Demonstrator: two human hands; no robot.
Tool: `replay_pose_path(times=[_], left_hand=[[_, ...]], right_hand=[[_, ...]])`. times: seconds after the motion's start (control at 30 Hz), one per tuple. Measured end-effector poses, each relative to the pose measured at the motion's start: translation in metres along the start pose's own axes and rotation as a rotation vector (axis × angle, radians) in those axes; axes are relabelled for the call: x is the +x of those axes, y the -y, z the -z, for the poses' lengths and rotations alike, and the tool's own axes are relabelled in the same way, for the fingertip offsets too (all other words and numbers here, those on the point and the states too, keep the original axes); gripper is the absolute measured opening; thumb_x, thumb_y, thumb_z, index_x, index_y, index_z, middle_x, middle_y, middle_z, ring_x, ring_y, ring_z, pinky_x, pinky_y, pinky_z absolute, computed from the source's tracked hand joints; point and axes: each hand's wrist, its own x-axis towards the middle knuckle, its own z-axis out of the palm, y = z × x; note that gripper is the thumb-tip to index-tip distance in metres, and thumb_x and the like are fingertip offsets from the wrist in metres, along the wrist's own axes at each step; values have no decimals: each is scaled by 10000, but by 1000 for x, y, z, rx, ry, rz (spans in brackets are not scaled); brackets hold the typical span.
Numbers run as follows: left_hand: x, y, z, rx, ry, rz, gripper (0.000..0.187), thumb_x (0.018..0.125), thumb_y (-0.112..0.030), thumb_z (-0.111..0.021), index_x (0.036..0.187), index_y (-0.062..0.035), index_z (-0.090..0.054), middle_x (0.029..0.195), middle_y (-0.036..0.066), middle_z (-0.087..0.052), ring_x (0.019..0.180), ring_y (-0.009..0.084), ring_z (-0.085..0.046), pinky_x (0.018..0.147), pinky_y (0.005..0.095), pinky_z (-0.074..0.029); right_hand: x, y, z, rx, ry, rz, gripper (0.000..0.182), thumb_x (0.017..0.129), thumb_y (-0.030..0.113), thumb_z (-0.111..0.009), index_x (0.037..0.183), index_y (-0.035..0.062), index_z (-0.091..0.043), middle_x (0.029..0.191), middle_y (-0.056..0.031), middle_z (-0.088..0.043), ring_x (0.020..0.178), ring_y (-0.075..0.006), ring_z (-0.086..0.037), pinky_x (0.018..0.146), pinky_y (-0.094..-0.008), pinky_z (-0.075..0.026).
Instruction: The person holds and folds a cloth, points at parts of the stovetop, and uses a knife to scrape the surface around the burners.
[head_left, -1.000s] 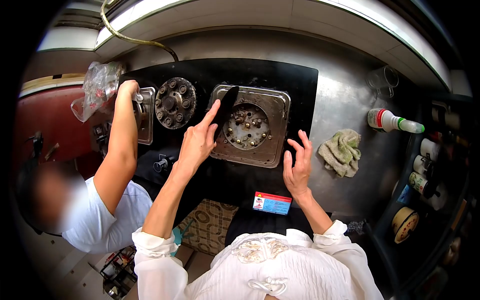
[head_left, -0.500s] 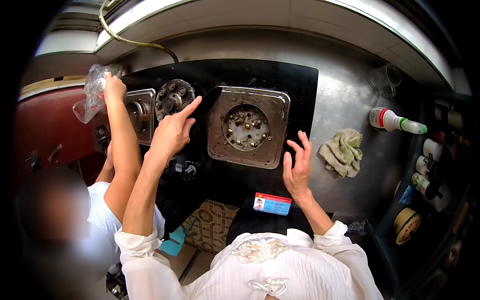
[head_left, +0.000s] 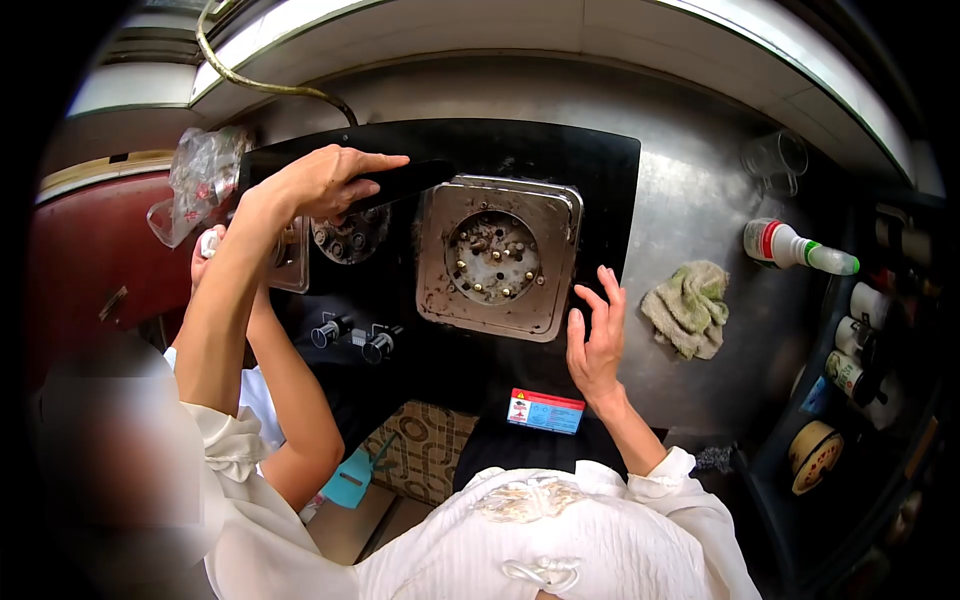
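Nearest me, my right hand (head_left: 597,335) lies flat with its fingers (head_left: 609,300) spread and released, pressing on the glossy black glass stove top (head_left: 520,150) at the right edge of the square metal burner plate (head_left: 497,256). Farther off, my left hand (head_left: 325,180) is clenched on the handle end of a dark, flat blade (head_left: 405,182), forefinger stretched along its spine, the blade lying level over the round burner head (head_left: 350,235) to the left. I judge the blade light, stiff and thin, best gripped well back on the handle; the glass looks slippery and breakable. A co-worker's hand (head_left: 207,245) shows below my forearm, near a plastic bag (head_left: 195,180). On the steel tabletop (head_left: 690,190) to the right lie a rag (head_left: 688,305) and a bottle (head_left: 795,245).
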Motion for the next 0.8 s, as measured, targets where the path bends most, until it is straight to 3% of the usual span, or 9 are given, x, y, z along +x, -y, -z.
replay_pose_path(times=[0.03,0.07,0.13,0.2,0.33,0.47,0.53,0.8], left_hand=[[9,18,-2,-12,-40,-42,501,933,-125,-564,1422,-164,-464,1137,189,-665,892,333,-678,820,414,-521],[15,30,1,16,-59,-132,459,930,-187,-583,1379,-121,-511,1010,195,-696,858,330,-677,798,405,-520],[19,42,10,152,-194,-230,316,947,-285,-589,1151,-51,-647,743,198,-671,627,314,-669,678,420,-515],[22,41,24,293,-179,-289,348,912,-387,-591,1099,-99,-645,879,187,-682,829,366,-663,722,444,-517],[42,43,35,471,-152,-315,352,914,-398,-598,955,-50,-633,754,201,-631,736,390,-627,679,454,-496],[60,43,26,451,-180,-327,421,917,-410,-605,811,-2,-620,629,216,-579,642,414,-590,636,465,-476],[64,40,17,355,-252,-336,533,909,-465,-592,667,3,-511,573,229,-494,650,458,-525,603,490,-440],[82,23,10,333,-202,-409,462,916,-454,-595,784,-15,-649,580,221,-545,653,430,-574,625,474,-475]], right_hand=[[0,0,1,-17,3,3,269,874,26,-572,1139,-15,-583,1393,-207,-448,1329,-396,-415,1115,-530,-291],[0,-2,2,-23,1,0,269,874,26,-572,1139,-15,-583,1393,-207,-448,1329,-396,-415,1115,-530,-291],[-1,-3,1,-13,35,5,271,898,46,-549,1160,-19,-573,1423,-223,-408,1357,-399,-371,1135,-500,-256],[-1,-2,0,-14,38,-8,271,899,45,-546,1161,-20,-573,1425,-222,-406,1358,-398,-371,1134,-508,-254],[1,0,0,-36,44,-34,272,892,35,-548,1157,-20,-575,1421,-225,-411,1354,-401,-376,1131,-511,-259],[2,-1,-1,-82,10,-15,276,860,18,-580,1132,-22,-586,1380,-213,-463,1309,-402,-439,1097,-529,-324],[2,0,-1,-92,15,-23,278,857,16,-581,1133,-18,-588,1383,-210,-463,1305,-403,-444,1094,-535,-327],[3,2,-2,-124,38,-55,287,859,6,-570,1145,-11,-591,1391,-214,-451,1323,-396,-428,1114,-528,-299]])
